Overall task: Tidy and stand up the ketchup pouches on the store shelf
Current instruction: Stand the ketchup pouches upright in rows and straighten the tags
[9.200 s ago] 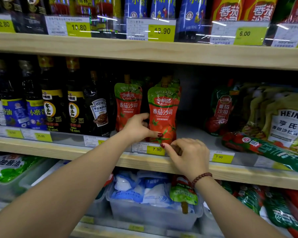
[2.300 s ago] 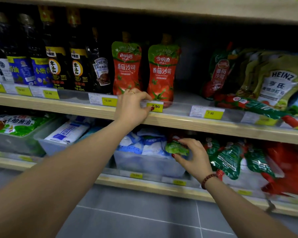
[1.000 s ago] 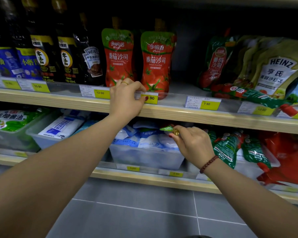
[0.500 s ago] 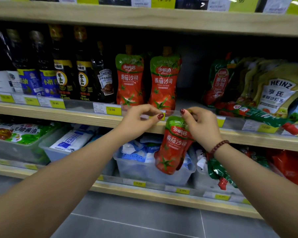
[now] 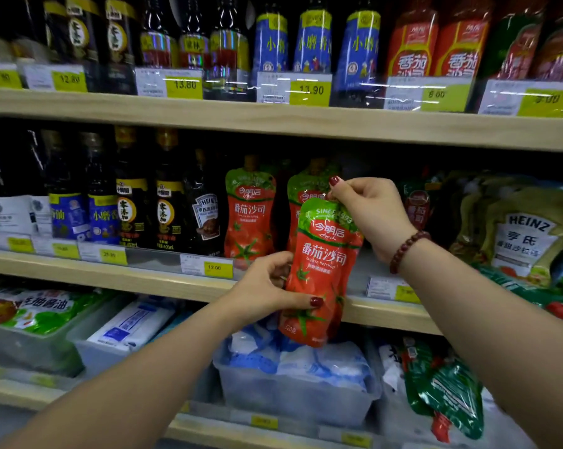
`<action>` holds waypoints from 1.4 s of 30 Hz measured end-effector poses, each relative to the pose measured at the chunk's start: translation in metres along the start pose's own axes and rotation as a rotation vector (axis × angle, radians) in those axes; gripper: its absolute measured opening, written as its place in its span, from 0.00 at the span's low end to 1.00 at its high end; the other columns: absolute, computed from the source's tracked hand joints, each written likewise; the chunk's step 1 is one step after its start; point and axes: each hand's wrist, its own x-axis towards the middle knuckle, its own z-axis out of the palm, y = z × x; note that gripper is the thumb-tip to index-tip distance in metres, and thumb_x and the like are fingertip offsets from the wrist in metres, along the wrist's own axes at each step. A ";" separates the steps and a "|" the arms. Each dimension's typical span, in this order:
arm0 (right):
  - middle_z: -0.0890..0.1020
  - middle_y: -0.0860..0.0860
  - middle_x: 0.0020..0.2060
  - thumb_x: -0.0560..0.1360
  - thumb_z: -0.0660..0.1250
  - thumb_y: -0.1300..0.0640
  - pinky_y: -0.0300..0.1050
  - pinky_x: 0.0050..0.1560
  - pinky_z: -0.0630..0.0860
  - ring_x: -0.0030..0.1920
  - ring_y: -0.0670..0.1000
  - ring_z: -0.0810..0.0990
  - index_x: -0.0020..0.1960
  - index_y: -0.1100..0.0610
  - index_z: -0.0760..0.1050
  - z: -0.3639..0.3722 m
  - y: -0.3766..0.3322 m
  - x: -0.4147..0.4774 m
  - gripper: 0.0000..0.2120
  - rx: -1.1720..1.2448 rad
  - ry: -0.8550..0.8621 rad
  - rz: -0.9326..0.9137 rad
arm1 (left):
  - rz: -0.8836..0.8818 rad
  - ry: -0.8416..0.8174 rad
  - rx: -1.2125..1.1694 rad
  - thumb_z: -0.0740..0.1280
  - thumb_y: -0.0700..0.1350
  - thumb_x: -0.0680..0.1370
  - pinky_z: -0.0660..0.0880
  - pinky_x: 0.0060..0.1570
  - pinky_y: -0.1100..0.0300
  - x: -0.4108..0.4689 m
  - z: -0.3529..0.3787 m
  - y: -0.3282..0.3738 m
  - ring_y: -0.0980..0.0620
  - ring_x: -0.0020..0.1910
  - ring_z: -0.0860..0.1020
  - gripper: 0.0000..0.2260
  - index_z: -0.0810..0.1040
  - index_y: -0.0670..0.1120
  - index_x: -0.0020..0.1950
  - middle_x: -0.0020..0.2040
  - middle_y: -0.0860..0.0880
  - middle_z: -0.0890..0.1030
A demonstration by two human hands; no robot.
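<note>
Head camera, starting from the left: we see dark sauce bottles (image 5: 131,209) in a row on the middle shelf (image 5: 95,273), their upper halves lost in shadow. Just beside them a standing ketchup pouch (image 5: 249,212) is upright on that shelf, and a second standing pouch (image 5: 301,186) next to it is mostly covered. Our left hand (image 5: 267,286) curls round the lower left edge of the held ketchup pouch (image 5: 322,264), with the thumb across its front and the fingers tucked behind, out of sight. That pouch hangs upright in the air in front of the shelf edge, its bottom reaching below the lip. Our right hand (image 5: 370,212) pinches its top, thumb and forefinger closed on the green part, and the spout is hidden under the fingers. A bead bracelet (image 5: 406,251) sits on that wrist. Further right, Heinz pouches (image 5: 526,234) lean back in dim light, the outermost cut off by the frame. Below, a clear bin (image 5: 293,393) holds white-and-blue packs, and a green pouch (image 5: 445,390) lies to its right, its label unreadable.
</note>
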 end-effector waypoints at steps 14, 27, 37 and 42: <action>0.84 0.48 0.42 0.64 0.66 0.40 0.30 0.37 0.75 0.41 0.42 0.82 0.49 0.50 0.79 -0.015 0.053 -0.023 0.19 0.172 -0.231 0.089 | 0.076 0.158 -0.091 0.79 0.45 0.59 0.80 0.41 0.62 0.031 -0.026 0.027 0.53 0.48 0.83 0.24 0.78 0.50 0.53 0.49 0.52 0.85; 0.74 0.43 0.32 0.66 0.69 0.41 0.41 0.34 0.61 0.36 0.46 0.74 0.37 0.46 0.71 0.000 0.108 -0.055 0.12 -0.800 -0.082 -0.204 | -0.023 0.194 -0.068 0.77 0.42 0.65 0.79 0.42 0.59 0.063 -0.025 0.022 0.53 0.48 0.83 0.21 0.77 0.50 0.56 0.50 0.50 0.84; 0.70 0.41 0.30 0.65 0.72 0.44 0.41 0.36 0.59 0.34 0.46 0.72 0.38 0.46 0.68 0.004 0.114 -0.062 0.13 -0.827 -0.017 -0.282 | -0.023 0.206 -0.009 0.78 0.40 0.64 0.79 0.46 0.57 0.074 -0.031 0.015 0.54 0.49 0.82 0.22 0.76 0.53 0.54 0.51 0.51 0.83; 0.70 0.40 0.31 0.65 0.72 0.45 0.42 0.36 0.59 0.33 0.45 0.71 0.38 0.46 0.68 0.004 0.113 -0.062 0.13 -0.818 -0.014 -0.274 | -0.012 0.207 0.004 0.78 0.40 0.64 0.78 0.49 0.55 0.079 -0.030 0.011 0.54 0.52 0.80 0.22 0.76 0.54 0.53 0.52 0.52 0.82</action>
